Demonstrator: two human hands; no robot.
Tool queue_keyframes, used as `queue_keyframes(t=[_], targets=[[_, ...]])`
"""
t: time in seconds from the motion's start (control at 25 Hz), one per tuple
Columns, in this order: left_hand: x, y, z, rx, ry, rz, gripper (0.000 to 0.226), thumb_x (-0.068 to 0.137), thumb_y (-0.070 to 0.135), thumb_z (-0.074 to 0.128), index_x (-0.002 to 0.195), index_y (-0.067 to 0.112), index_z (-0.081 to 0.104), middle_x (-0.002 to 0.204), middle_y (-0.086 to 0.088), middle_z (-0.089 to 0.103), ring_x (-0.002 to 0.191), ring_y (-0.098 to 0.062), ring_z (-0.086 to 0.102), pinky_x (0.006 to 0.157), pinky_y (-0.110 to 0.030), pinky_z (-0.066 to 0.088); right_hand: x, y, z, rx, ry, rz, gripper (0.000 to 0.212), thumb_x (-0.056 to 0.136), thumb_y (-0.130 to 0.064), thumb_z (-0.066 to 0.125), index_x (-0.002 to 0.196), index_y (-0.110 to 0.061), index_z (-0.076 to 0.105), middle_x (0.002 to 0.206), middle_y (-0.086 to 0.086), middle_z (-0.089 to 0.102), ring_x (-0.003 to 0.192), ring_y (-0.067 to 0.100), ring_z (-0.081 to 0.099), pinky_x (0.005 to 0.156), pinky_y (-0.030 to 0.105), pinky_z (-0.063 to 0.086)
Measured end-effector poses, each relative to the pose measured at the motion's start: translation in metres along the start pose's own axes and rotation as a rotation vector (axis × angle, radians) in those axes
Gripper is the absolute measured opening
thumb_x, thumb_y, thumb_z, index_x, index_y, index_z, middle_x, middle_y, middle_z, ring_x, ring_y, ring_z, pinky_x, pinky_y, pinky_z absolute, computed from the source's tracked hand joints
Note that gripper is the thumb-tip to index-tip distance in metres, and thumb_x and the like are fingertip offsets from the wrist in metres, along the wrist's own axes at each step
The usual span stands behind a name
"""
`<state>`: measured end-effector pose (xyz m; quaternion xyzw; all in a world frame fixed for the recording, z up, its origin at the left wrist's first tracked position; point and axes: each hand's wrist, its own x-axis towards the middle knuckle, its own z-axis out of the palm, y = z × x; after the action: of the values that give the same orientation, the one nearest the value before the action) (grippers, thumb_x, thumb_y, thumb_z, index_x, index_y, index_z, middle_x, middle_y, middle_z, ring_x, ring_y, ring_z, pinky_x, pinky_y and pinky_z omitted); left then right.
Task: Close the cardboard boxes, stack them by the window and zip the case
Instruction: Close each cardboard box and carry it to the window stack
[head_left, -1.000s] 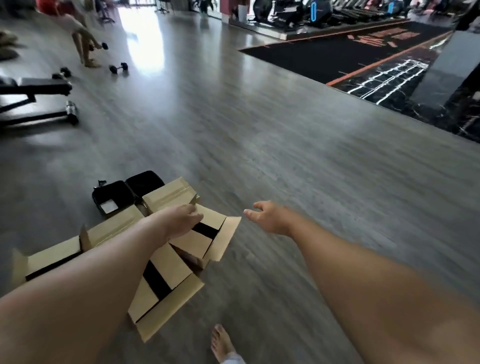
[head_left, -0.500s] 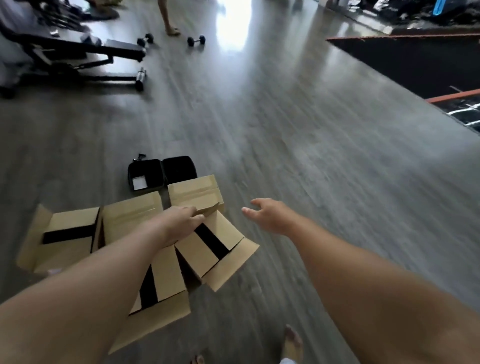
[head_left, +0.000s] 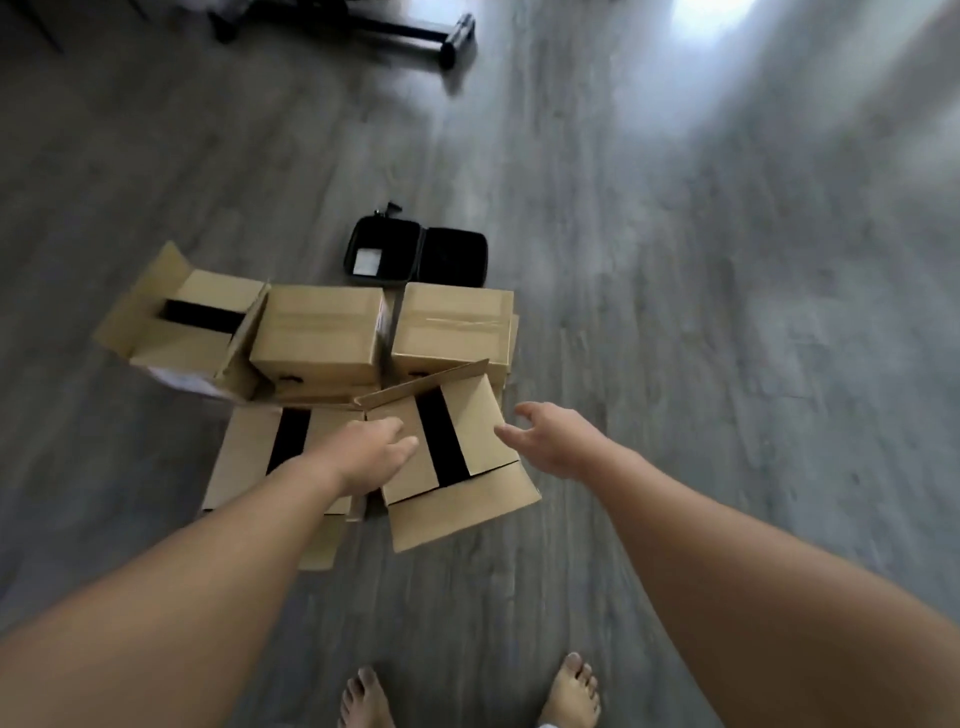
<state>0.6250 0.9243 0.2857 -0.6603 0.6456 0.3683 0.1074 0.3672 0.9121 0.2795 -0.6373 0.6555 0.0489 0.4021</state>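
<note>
Underfoot, seen from the head camera, the floor (head_left: 675, 312) is grey wood-grain planking, dull over most of its spread and washed pale by a bright glare (head_left: 711, 15) at the top right. Five boxes (head_left: 322, 332) sit clustered on it, touching or nearly so. Two in the back row have their flaps down – one at centre, one (head_left: 452, 322) just right of it with a strip of clear tape across its top. A third (head_left: 182, 322) at the far left has its flaps standing up, with a dark gap showing inside. Two more lie nearer the person: one (head_left: 260, 457) partly hidden under the left forearm, and one (head_left: 457, 457) turned at an angle, its flaps not meeting, so that a black slot runs between them. The left hand (head_left: 374, 452) reaches over that angled box with fingers loosely extended, holding nothing; whether it touches the cardboard I cannot tell. The right hand (head_left: 556, 441) hangs just beside the box's right edge, fingers spread and relaxed, also holding nothing. Behind the back row, a black case (head_left: 415, 257) lies unzipped and flat – two halves side by side, a small white square in the left half. At the top edge, the black foot of a bench (head_left: 447, 36) crosses the floor, blurred. Two bare feet (head_left: 569, 691) stand at the bottom edge.
</note>
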Motion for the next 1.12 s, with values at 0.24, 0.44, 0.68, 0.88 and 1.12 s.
queue_keyframes(t=[0.24,0.44,0.68,0.88,1.12], targets=[[0.111,-0.062,0.105,0.007,0.028,-0.084,0.057,0.101,0.051,0.036,0.147,0.016,0.04,0.145,-0.013,0.049,0.132,-0.03,0.045,0.103,-0.039,0.04,0.121,0.072,0.088,-0.102,-0.004,-0.024,0.075,0.095,-0.063,0.046,0.154,-0.018,0.035,0.152,0.006,0.048,0.135,0.028,0.048,0.103,0.037,0.041],[0.207,-0.129,0.192,-0.014,0.086,-0.186,0.061,0.096,0.055,0.046,0.143,0.016,0.042,0.141,-0.015,0.051,0.128,-0.033,0.048,0.097,-0.039,0.042,0.222,0.124,0.173,-0.134,0.032,-0.025,0.072,0.095,-0.059,0.05,0.153,-0.018,0.035,0.148,0.014,0.043,0.128,0.033,0.05,0.098,0.04,0.042],[0.294,-0.172,0.252,-0.123,0.247,-0.2,0.08,0.088,0.06,0.06,0.15,0.024,0.025,0.132,-0.016,0.057,0.113,-0.033,0.059,0.09,-0.039,0.051,0.314,0.159,0.233,-0.077,0.141,0.011,0.07,0.094,-0.054,0.053,0.154,-0.031,0.025,0.152,0.019,0.026,0.127,0.043,0.047,0.105,0.054,0.043],[0.317,-0.183,0.272,-0.282,0.375,-0.165,0.087,0.085,0.054,0.067,0.153,0.031,0.017,0.143,-0.016,0.045,0.119,-0.034,0.055,0.096,-0.037,0.047,0.34,0.162,0.255,0.032,0.277,-0.06,0.068,0.088,-0.045,0.054,0.148,-0.036,0.024,0.142,0.013,0.035,0.119,0.042,0.051,0.099,0.056,0.048],[0.311,-0.172,0.262,-0.272,0.479,-0.052,0.053,0.082,0.045,0.073,0.126,0.024,0.054,0.116,-0.003,0.067,0.105,-0.024,0.063,0.093,-0.036,0.052,0.337,0.164,0.253,0.023,0.334,-0.051,0.061,0.084,-0.05,0.056,0.138,-0.03,0.038,0.126,0.015,0.045,0.113,0.041,0.052,0.098,0.051,0.047]])
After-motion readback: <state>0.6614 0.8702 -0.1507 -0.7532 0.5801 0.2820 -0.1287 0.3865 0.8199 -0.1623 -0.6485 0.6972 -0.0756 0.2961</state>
